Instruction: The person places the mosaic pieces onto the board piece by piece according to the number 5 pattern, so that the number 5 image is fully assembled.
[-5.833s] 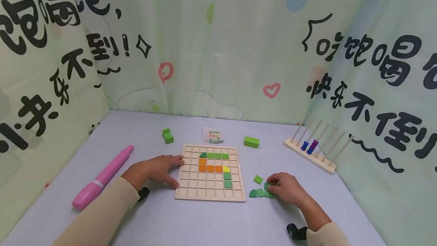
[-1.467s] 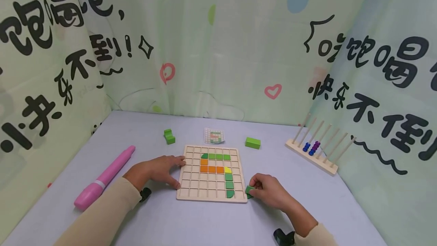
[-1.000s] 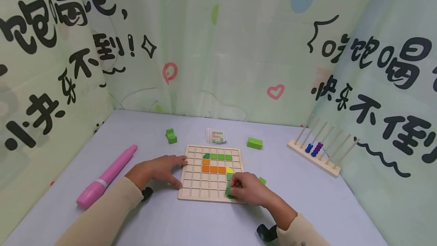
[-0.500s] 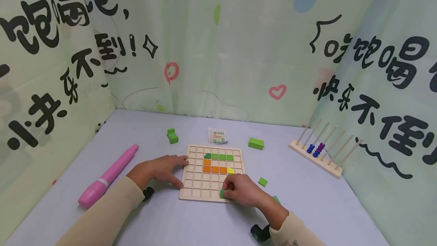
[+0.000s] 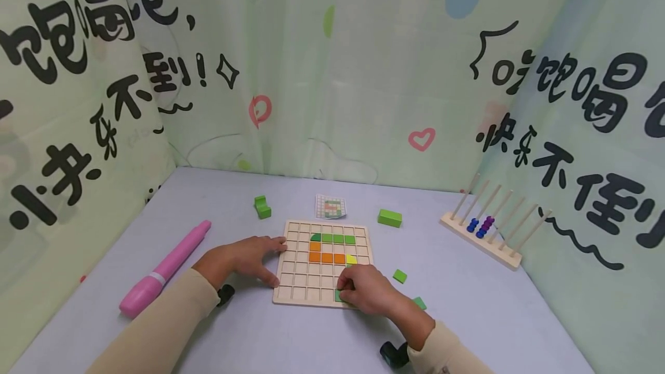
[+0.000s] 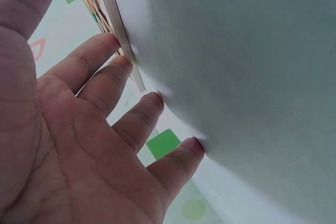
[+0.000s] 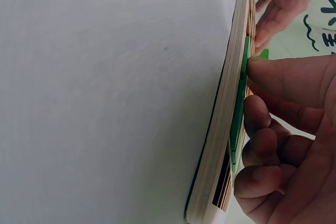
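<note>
A wooden grid board [image 5: 298, 293] lies in front of me, holding green, orange and yellow tiles in some of its cells. At its left edge my left hand [image 5: 244, 260] rests with fingers spread, thumb and fingertips touching the rim. My right hand [image 5: 368, 288] is over the lower right corner, pinching a square green tile [image 5: 339, 295] at the bottom row. In the right wrist view the thumb [image 7: 294, 80] is on a green tile [image 7: 238, 116] lying low on the board. That hand hides the cells beneath it.
Two loose green tiles, one nearer the back [image 5: 400, 276] and one partly behind the wrist [image 5: 419, 303], lie right of the board. Green blocks [image 5: 389, 218], a pattern card [image 5: 330, 206] and a bead stand [image 5: 480, 235] stand behind. A pink stick-like object [image 5: 166, 267] lies left.
My right hand has moved left from the loose tiles onto the board's bottom row, bringing a green tile. A rounded green tile appeared in the bottom row beforehand. My left hand has stayed put.
</note>
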The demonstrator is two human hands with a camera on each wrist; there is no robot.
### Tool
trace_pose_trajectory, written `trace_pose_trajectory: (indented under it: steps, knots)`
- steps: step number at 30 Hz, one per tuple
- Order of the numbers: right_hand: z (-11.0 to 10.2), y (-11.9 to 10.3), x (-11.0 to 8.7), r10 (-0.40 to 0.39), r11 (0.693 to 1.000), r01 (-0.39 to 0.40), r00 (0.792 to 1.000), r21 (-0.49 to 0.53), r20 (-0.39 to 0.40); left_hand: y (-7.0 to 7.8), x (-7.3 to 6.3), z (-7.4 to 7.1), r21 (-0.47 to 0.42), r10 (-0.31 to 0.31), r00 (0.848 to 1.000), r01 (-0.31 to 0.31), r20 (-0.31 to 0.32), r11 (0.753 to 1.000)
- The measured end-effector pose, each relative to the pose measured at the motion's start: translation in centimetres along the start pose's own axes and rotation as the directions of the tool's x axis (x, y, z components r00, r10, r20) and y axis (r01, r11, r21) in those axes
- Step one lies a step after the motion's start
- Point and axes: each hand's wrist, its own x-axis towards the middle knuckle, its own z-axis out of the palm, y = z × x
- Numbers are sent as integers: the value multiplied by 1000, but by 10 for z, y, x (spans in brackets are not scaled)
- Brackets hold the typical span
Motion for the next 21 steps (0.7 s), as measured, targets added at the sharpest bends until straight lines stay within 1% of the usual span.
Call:
trace_pose_trajectory:
  steps: [3, 8, 12, 16, 21]
  knots:
    - [0, 1, -1, -1, 1000, 1, 1000, 15, 5, 1, 0, 0, 3, 1, 1000, -1, 4, 1000]
    - [-5, 8, -6, -29, 997, 29, 1000, 78, 1, 2, 0, -1, 8, 0, 1000, 0, 4, 1000]
    - [-13, 17, -12, -21, 991, 20, 1000, 134, 9, 2, 0, -1, 17, 1, 1000, -1, 2, 1000]
    - [-20, 27, -23, 32, 983, -35, 999, 183, 19, 1, 0, -1, 19, -1, 1000, 1, 5, 1000]
    - [-27, 41, -36, 120, 975, -117, 993, 190, -3, 1, -1, -1, 16, -1, 1000, 1, 7, 1000]
